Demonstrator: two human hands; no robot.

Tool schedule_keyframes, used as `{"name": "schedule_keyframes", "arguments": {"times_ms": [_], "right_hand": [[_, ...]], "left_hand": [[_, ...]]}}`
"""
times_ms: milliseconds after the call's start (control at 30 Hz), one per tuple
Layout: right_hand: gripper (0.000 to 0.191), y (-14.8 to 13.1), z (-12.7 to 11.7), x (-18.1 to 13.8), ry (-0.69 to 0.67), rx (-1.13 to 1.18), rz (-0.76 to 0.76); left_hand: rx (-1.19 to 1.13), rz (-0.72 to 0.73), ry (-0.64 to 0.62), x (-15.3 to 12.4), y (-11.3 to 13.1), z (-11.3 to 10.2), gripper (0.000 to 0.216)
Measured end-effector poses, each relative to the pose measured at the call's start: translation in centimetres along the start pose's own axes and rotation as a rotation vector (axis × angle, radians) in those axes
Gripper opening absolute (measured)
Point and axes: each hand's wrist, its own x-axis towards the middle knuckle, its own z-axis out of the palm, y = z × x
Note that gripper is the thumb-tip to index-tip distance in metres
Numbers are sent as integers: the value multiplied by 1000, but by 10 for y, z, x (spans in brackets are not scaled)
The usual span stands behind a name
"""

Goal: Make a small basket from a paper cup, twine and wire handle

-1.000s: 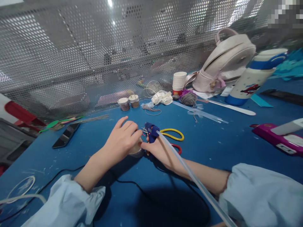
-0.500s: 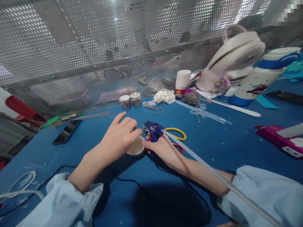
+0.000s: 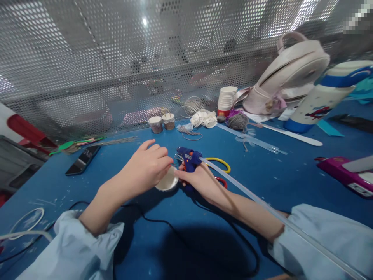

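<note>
My left hand [image 3: 145, 168] is curled over a small paper cup [image 3: 167, 182] lying on its side on the blue table [image 3: 271, 171], its open mouth turned toward me. My right hand [image 3: 198, 179] grips a blue hot glue gun [image 3: 189, 158] with its nozzle pointing left at the cup. A long clear glue stick [image 3: 262, 204] runs back from the gun over my right forearm. A black cable [image 3: 163, 223] trails across the table toward me.
Yellow and red scissors [image 3: 220, 165] lie just behind my right hand. A phone [image 3: 82, 165] rests at the left. Two small cups [image 3: 161, 122], a cup stack [image 3: 226, 99], yarn [image 3: 237, 121], a pink bag [image 3: 291, 76] and a bottle [image 3: 323, 101] line the perforated metal wall.
The cup has tipped so that its open mouth shows more toward me. The glue gun and both hands stay together with little shift.
</note>
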Motion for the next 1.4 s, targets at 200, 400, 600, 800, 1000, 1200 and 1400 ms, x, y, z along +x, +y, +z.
{"name": "schedule_keyframes", "arguments": {"times_ms": [200,400,600,800,1000,1200,1400], "right_hand": [[17,-5,0,7,-25,122,-7],[13,-8,-4,21,-51,113,4],[13,-13,-13,29,-81,40,1],[12,-13,-14,28,-73,-29,-55],[20,-6,-16,17,-26,-70,-85],[17,-2,-16,9,6,-87,-40],[16,-10,-12,10,12,-69,-4]], "left_hand": [[-563,-276,-60,3,-14,1,30],[-1174,-650,29,-6,-21,11,50],[-1289,-984,207,-20,-21,24,30],[-1481,-1053,45,-26,-4,42,24],[-1536,-1204,148,-21,20,40,23],[-1589,-1237,133,-21,34,30,21],[-1174,-998,206,-26,18,40,22]]}}
